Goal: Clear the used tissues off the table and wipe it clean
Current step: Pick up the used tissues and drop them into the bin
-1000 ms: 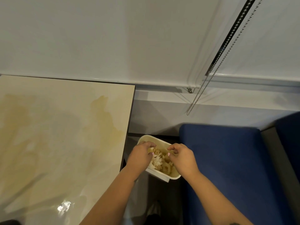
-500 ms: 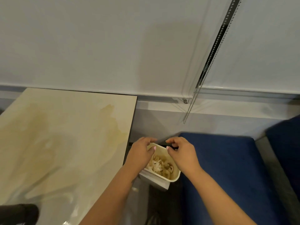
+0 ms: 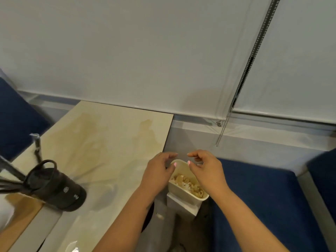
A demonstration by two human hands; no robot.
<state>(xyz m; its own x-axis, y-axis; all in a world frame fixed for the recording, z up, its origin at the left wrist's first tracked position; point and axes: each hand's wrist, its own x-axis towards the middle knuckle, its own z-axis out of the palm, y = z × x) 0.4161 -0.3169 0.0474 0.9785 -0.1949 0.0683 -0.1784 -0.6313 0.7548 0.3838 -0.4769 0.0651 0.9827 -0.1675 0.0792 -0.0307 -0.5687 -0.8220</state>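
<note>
Hands hover over a cream bin (image 3: 183, 192) at five o'clock from the table (image 3: 109, 142) corner. Left hand (image 3: 158, 171) and right hand (image 3: 205, 170) are loosely curled, fingertips nearly facing, gripping nothing. Crumpled tissues (image 3: 187, 182) fill the bin. At nine o'clock, blurred, what may be a dark bottle (image 3: 54, 186) rests on the tabletop.

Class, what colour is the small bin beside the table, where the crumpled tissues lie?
The bin is cream-white, seen best in the head view, the only one.
</note>
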